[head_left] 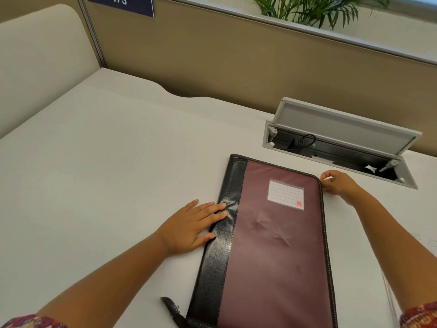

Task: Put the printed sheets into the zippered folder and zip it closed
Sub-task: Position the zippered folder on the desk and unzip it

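Observation:
A maroon zippered folder (274,242) with a black spine strip lies flat and shut on the white desk (106,174), a white label pocket on its cover. My left hand (191,226) presses flat on the black spine at the folder's left edge, fingers straight. At the folder's far right corner my right hand (338,183) pinches a small pale zipper pull right against the zip track. No printed sheets are visible. A black strap tail sticks out at the folder's near left corner.
An open grey cable hatch (343,136) with a raised lid and cords inside sits in the desk just behind my right hand. A tan partition (236,62) bounds the desk at the back, with a plant above it.

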`<state>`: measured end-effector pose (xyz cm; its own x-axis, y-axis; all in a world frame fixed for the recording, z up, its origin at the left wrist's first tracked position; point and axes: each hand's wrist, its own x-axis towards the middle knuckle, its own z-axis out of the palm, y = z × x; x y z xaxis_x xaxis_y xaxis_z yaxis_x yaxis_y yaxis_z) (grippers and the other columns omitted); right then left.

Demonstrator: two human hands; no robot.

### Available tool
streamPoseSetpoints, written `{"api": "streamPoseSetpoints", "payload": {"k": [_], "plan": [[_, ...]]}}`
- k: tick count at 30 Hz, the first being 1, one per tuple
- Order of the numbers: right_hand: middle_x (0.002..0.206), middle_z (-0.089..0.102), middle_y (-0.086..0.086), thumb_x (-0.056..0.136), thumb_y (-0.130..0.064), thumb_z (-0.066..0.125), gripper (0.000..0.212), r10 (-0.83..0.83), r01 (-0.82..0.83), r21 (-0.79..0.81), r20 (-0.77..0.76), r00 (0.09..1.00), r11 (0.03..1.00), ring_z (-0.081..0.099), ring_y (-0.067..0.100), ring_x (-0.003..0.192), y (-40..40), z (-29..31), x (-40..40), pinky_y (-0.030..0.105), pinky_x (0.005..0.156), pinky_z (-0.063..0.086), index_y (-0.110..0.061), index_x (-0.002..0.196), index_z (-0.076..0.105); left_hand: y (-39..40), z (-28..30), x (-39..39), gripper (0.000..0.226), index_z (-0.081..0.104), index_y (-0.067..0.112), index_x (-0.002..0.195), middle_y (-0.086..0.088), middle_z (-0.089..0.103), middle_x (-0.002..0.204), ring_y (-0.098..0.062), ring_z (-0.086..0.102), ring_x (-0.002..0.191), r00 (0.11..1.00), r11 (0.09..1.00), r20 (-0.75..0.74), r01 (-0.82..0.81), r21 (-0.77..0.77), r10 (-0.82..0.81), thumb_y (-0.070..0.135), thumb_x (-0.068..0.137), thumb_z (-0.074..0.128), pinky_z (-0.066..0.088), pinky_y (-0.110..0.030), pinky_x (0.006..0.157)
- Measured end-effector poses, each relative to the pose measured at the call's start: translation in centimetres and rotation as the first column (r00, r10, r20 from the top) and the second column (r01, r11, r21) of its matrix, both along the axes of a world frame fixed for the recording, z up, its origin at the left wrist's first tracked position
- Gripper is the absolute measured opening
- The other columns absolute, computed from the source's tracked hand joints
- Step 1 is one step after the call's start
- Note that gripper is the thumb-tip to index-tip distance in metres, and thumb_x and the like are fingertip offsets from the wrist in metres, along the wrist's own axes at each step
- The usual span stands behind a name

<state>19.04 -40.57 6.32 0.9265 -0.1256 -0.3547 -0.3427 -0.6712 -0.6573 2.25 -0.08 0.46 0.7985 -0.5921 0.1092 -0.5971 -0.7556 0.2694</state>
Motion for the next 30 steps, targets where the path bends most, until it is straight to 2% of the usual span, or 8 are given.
{"api": "streamPoseSetpoints", "payload": {"k": [3,5,9,12,15,17,22,30], "plan": [[0.106,0.060,0.011,0.091,-0.001,0.049,0.025,0.080,-0.080,0.032,-0.007,0.997,0.996,0.055,0.028,0.099,-0.1,0.1,-1.3,0.043,0.095,0.044,-0.002,0.113,0.061,0.0,-0.1,0.0,0.053,0.016,0.034,0.144,0.013,0.018,0.152,-0.008,0.025,0.137,1.000,1.000,-0.008,0.002,0.003,-0.002,0.053,0.094,0.017,0.014,-0.038,0.114],[0.107,0.061,0.013,0.090,0.003,0.047,0.028,0.068,-0.067,0.066,-0.018,0.998,0.996,0.054,0.027,0.100,0.1,0.4,-1.9,0.044,0.098,0.042,-0.002,0.113,0.061,0.0,-0.1,0.0,0.053,0.017,0.034,0.144,0.013,0.018,0.152,-0.008,0.026,0.136,1.000,1.000,0.000,0.003,0.005,-0.003,0.053,0.094,0.017,0.016,-0.038,0.113],[0.105,0.064,0.011,0.085,0.008,0.050,0.028,0.047,-0.037,0.135,-0.075,0.996,0.990,0.054,0.024,0.099,0.6,0.8,-2.5,0.040,0.098,0.037,-0.010,0.099,0.067,-0.1,-0.3,-0.1,0.052,0.018,0.034,0.143,0.014,0.022,0.150,-0.011,0.029,0.136,1.000,1.000,0.014,-0.003,0.017,0.003,0.053,0.095,0.016,0.020,-0.037,0.112],[0.113,0.065,0.014,0.087,0.000,0.054,0.024,-0.068,0.073,0.141,-0.039,0.997,0.987,0.054,0.026,0.106,1.0,0.2,-2.9,0.041,0.103,0.034,-0.002,0.107,0.066,-0.2,-0.1,-0.2,0.052,0.016,0.035,0.143,0.015,0.019,0.151,-0.012,0.030,0.136,1.000,1.000,0.016,-0.001,0.023,0.000,0.054,0.094,0.013,0.024,-0.041,0.111],[0.115,0.064,0.018,0.087,-0.003,0.057,0.028,-0.222,0.207,0.140,0.104,0.969,0.968,0.058,0.031,0.102,1.6,-0.8,-3.4,0.037,0.096,0.040,0.004,0.113,0.062,-0.1,-0.4,-0.2,0.052,0.010,0.037,0.143,0.025,-0.002,0.151,-0.009,0.024,0.137,1.000,1.000,0.019,0.003,0.022,-0.004,0.055,0.094,0.011,0.017,-0.037,0.113],[0.115,0.065,0.020,0.088,-0.007,0.057,0.026,-0.225,0.215,0.075,0.183,0.957,0.974,0.060,0.032,0.101,1.8,-1.4,-3.7,0.039,0.095,0.044,0.002,0.111,0.063,-0.1,-0.5,-0.1,0.052,0.009,0.036,0.143,0.027,-0.007,0.150,-0.010,0.025,0.137,0.999,0.999,0.044,0.005,0.031,-0.007,0.054,0.094,0.010,0.017,-0.040,0.111],[0.115,0.065,0.019,0.092,-0.012,0.051,0.026,-0.160,0.194,-0.093,0.285,0.945,0.977,0.059,0.034,0.105,1.6,-2.3,-5.8,0.041,0.096,0.043,-0.002,0.110,0.065,-0.9,0.0,-0.5,0.051,0.029,0.029,0.140,0.009,0.033,0.147,-0.014,0.043,0.129,0.996,0.996,0.040,-0.079,0.042,0.078,0.041,0.096,0.007,0.037,-0.045,0.103],[0.104,0.069,0.014,0.091,-0.016,0.054,0.022,-0.183,0.225,-0.072,0.371,0.910,0.972,0.059,0.018,0.086,2.0,-4.0,-14.4,0.028,0.079,0.044,-0.008,0.106,0.068,-1.2,0.4,-0.8,0.053,0.035,0.027,0.138,0.006,0.040,0.145,-0.017,0.048,0.125,0.991,0.990,0.033,-0.128,0.058,0.126,0.038,0.096,0.006,0.040,-0.044,0.099]]}}
